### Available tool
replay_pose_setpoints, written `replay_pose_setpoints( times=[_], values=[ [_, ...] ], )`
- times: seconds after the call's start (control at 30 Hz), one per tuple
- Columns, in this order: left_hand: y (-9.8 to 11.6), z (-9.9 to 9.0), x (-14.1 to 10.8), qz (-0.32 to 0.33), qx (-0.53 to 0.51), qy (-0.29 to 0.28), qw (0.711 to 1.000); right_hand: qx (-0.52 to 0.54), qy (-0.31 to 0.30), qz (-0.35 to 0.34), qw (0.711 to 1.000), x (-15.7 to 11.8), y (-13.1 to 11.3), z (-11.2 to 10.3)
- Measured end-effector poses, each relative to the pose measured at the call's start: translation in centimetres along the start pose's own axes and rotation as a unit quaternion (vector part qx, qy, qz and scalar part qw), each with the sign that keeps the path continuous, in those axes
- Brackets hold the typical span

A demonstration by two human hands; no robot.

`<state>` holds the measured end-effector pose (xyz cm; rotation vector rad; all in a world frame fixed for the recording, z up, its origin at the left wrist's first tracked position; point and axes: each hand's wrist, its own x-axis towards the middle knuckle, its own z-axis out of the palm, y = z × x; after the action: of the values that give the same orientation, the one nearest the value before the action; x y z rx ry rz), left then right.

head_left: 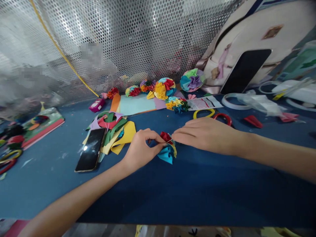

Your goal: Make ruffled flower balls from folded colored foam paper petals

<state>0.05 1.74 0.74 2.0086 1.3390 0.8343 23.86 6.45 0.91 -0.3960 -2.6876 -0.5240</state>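
Note:
In front of me, a small bunch of gathered felt pieces point(166, 154), blue, red and yellow, is held just above the table. My left hand point(145, 146) pinches the bunch at its upper left edge between thumb and forefinger. From the right, my right hand point(207, 135) reaches over with closed fingers meeting the bunch's right side. A thin, light needle or thread point(169, 141) spans the gap between the two sets of fingertips; which of the two it is, I cannot tell. The right fingertips are partly hidden behind the hand.
Left of my hands lie a phone point(91, 149) and colourful felt scraps point(125, 135). Scissors with yellow and red handles point(223, 118) lie behind my right hand. Finished felt pompoms point(164, 89) line the mesh panel point(138, 39). A second phone point(247, 70) leans on a backpack point(291, 23).

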Motion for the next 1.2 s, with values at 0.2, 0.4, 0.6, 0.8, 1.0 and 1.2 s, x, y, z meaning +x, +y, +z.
replay_pose_setpoints(
  times=[0.2,0.4,0.6,0.8,1.0,1.2],
  values=[
    [0.0,0.1,0.0,-0.017,-0.016,0.002,1.000,-0.007,0.014,-0.034,0.999,0.1,-0.6,0.1],
    [-0.1,0.4,0.0,0.013,-0.019,0.025,0.999,0.037,0.014,0.002,0.999,0.3,-1.2,0.7],
    [-0.5,1.0,-0.1,0.078,0.037,0.069,0.994,0.084,0.032,0.053,0.995,0.5,-1.8,1.4],
    [-0.5,1.0,-0.2,0.134,0.124,0.077,0.980,0.147,0.052,0.086,0.984,0.5,-2.0,1.8],
    [-0.3,0.4,-0.2,0.093,0.136,0.021,0.986,0.143,0.087,0.074,0.983,0.4,-2.1,2.2],
    [-0.2,0.4,0.1,0.045,0.072,0.006,0.996,0.095,0.091,0.040,0.991,0.3,-1.3,2.0]
  ],
)
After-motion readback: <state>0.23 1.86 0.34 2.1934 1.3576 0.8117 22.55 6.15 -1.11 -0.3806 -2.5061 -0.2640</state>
